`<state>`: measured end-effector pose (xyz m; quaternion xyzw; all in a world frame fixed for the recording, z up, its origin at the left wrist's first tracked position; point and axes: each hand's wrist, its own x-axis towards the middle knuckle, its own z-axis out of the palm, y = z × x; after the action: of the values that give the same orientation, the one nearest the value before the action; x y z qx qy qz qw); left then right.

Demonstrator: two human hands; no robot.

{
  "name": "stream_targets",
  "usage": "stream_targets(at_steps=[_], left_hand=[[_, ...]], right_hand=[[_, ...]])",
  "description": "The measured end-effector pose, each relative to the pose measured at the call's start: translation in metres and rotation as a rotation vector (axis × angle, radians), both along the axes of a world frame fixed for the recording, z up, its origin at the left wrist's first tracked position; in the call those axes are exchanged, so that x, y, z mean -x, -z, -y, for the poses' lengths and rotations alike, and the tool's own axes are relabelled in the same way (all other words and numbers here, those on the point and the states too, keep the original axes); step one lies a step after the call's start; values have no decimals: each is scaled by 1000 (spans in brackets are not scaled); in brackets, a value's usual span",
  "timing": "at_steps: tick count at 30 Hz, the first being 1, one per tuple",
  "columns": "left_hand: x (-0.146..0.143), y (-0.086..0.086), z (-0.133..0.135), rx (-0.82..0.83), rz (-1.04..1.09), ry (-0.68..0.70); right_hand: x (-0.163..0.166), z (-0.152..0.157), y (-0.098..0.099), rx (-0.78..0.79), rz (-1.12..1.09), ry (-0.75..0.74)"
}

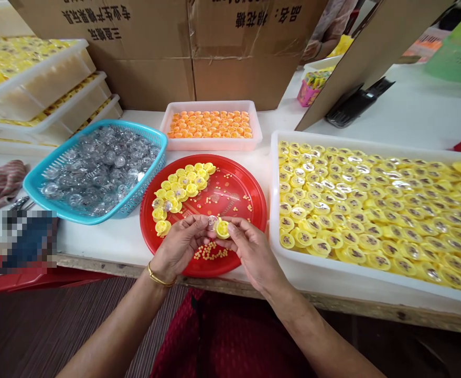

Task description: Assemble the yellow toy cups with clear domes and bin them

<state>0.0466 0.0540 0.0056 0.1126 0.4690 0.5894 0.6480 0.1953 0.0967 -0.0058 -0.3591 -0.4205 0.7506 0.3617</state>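
Over the near edge of a red round tray (238, 184), my left hand (181, 244) pinches a small clear plastic dome (212, 222). My right hand (249, 247) pinches a small yellow cup (223, 229) right beside the dome; the two pieces touch. Several more yellow cups (179, 191) lie in an arc on the tray's left side, with tiny yellow beads (210, 253) scattered near my fingers.
A blue basket (151, 134) of clear domes sits left. A white tray (254, 123) of orange cups stands behind. A large white bin (277, 210) of finished yellow capsules fills the right. Cardboard boxes (151, 47) and stacked white trays (57, 73) stand at the back.
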Motion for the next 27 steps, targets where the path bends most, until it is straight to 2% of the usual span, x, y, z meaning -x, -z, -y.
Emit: stream_targets(at_steps=[10,18,23,27], left_hand=[[4,4,8,-46,221,-101],[1,3,7,-29,247,-130],[1,-1,5,-48,147,-99],[-2,-4,7,-119,-154,-63]], right_hand=[[-1,0,-3,-26,1,13],[0,2,-2,-34,7,-9],[-1,1,0,-33,-5,-19],[-2,0,1,-1,-50,-9]])
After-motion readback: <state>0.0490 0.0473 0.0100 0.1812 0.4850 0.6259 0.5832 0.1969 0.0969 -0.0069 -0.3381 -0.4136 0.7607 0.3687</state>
